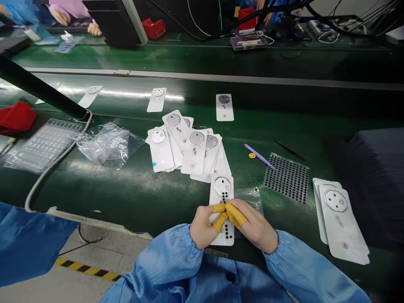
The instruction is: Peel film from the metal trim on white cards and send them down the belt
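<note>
In the head view a white rounded panel (pixel 221 240) with an octagonal dial lies in front of me. Small black round dots (pixel 227 231) show on it above and below my fingers. My left hand (pixel 204 225) and my right hand (pixel 254 223) meet over its middle, thumbs and forefingers in yellow finger cots. Both are pinched closed, fingertips touching; whatever sits between them is too small to make out. Beyond is a fanned pile of similar white panels (pixel 193 158). A sheet of black dots (pixel 287 179) lies to the right, with purple tweezers (pixel 257 155) resting on its edge.
More white panels (pixel 342 227) are stacked at the right beside a dark bin (pixel 372 176). Clear plastic bags (pixel 109 145) and a clear tray (pixel 44 145) lie left, near a black post (pixel 41 86). Single panels (pixel 224 107) lie along the belt; co-workers' hands (pixel 94 29) show behind.
</note>
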`<action>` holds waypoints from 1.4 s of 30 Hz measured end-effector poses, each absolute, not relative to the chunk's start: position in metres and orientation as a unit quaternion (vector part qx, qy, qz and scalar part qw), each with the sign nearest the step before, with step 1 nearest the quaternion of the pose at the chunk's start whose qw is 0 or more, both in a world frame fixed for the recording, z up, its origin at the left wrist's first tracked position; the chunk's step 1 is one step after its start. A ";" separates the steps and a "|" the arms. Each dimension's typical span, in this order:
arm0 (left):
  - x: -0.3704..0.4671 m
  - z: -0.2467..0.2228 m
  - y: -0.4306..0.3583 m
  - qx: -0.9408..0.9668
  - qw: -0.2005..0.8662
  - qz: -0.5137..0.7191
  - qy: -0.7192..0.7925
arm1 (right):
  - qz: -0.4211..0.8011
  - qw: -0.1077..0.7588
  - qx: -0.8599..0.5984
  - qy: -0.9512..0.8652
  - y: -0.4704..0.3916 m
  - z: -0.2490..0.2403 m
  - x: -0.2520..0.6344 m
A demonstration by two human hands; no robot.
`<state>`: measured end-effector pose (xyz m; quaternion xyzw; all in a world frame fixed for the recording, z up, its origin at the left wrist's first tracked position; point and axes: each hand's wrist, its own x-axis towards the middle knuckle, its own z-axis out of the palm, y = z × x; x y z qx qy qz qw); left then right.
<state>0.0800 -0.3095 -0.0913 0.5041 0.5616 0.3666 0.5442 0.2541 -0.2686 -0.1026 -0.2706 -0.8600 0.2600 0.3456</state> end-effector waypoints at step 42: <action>0.107 -0.041 -0.335 0.580 0.364 0.503 0.527 | 0.074 0.399 -0.340 -0.848 -0.281 -0.050 0.244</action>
